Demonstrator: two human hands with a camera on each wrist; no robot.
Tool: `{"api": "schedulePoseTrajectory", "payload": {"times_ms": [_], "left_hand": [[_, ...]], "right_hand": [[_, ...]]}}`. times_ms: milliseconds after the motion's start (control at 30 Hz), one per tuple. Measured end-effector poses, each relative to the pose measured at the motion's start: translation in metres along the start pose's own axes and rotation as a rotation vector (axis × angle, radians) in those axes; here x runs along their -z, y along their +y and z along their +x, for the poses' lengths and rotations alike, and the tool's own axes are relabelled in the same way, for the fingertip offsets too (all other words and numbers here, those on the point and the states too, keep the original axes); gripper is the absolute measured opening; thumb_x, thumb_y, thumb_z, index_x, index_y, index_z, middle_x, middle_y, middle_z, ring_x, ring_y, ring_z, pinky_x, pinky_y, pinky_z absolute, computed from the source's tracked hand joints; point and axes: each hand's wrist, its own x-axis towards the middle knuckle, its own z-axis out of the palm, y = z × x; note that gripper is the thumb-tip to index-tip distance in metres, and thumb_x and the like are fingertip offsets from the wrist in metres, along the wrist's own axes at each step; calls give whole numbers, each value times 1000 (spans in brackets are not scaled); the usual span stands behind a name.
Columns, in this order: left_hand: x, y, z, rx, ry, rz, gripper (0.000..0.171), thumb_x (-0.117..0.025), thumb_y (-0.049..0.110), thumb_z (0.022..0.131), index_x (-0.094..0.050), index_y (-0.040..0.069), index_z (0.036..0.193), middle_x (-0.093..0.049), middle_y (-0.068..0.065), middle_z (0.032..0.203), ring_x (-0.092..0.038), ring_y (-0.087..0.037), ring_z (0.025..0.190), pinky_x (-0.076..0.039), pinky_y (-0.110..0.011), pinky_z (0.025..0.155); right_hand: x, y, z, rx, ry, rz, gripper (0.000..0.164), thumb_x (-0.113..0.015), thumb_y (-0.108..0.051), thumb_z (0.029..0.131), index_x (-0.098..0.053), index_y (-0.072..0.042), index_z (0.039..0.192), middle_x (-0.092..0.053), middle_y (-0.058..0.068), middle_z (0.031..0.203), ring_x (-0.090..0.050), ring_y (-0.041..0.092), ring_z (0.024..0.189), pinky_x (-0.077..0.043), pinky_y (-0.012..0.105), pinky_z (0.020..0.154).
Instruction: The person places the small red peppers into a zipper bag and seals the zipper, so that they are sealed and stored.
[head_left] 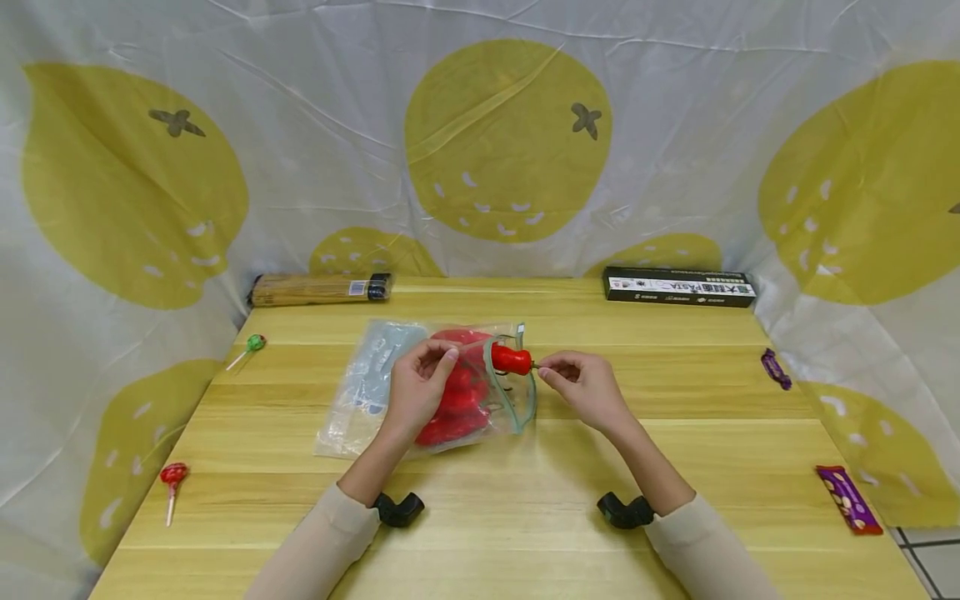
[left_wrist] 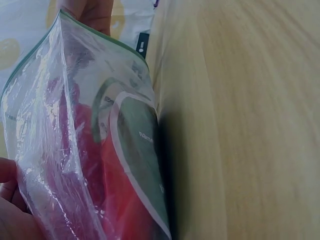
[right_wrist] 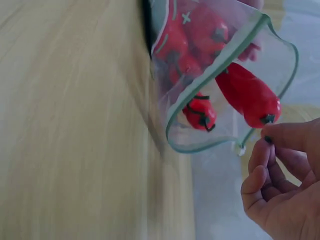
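A clear zip bag (head_left: 341,429) with a green-edged mouth lies on the table, its opening held apart and facing right. Several red peppers (right_wrist: 201,114) are inside it. My left hand (head_left: 416,387) pinches the upper side of the bag behind the mouth; in the left wrist view, its fingers (left_wrist: 7,172) press the plastic. Between thumb and fingertips, my right hand (head_left: 588,390) holds one red pepper (head_left: 512,360) by its dark stem. That pepper lies partly within the mouth, stem end outside, as the right wrist view also shows.
Noodles in a clear pack (head_left: 315,290) lie at the back left, a black pasta box (head_left: 678,287) at the back right. Green (head_left: 257,342) and red lollipops (head_left: 173,475) are on the left; a purple candy (head_left: 776,369) and purple snack bar (head_left: 849,500) on the right. A patterned curtain (head_left: 315,150) surrounds the table.
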Motion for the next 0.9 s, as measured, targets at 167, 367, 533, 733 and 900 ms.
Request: {"api": "schedulePoseTrajectory", "payload": {"times_ms": [167, 367, 533, 733, 900], "left_hand": [[0, 1, 0, 9, 1, -8, 22, -65, 15, 94, -65, -3, 107, -67, -14, 104, -64, -12, 95, -52, -16, 91], [0, 0, 0, -1, 1, -30, 21, -66, 14, 93, -66, -3, 105, -68, -17, 105, -64, -14, 96, -52, -17, 90], [-1, -2, 1, 6, 0, -23, 20, -66, 15, 93, -66, -2, 105, -68, -15, 104, -63, -14, 94, -52, -17, 90], [-2, -1, 1, 28, 4, 13, 21, -66, 18, 94, -67, 1, 106, -67, -13, 102, -62, -14, 93, -52, -16, 90], [0, 0, 1, 23, 7, 8, 20, -65, 16, 94, -66, 0, 105, -67, -15, 102, -62, -16, 93, -52, -17, 91]], "right_hand": [[-13, -6, 12, 16, 12, -10, 15, -68, -21, 92, -74, -9, 98, -70, 3, 85, -57, 18, 70, -48, 25, 57], [-27, -16, 23, 11, 1, 11, 15, -68, -21, 92, -74, -9, 98, -71, 9, 85, -60, 20, 71, -49, 25, 58], [-32, -16, 27, -109, -12, 217, 22, -68, -23, 92, -70, -8, 108, -67, 10, 96, -68, 36, 83, -58, 37, 68], [-24, -6, 18, -222, -86, 601, 42, -51, -27, 102, -51, 5, 130, -53, 27, 126, -60, 46, 112, -53, 48, 94], [-18, -6, 4, -185, -126, 658, 50, -44, -32, 105, -44, 8, 135, -52, 28, 134, -54, 42, 124, -46, 50, 103]]}}
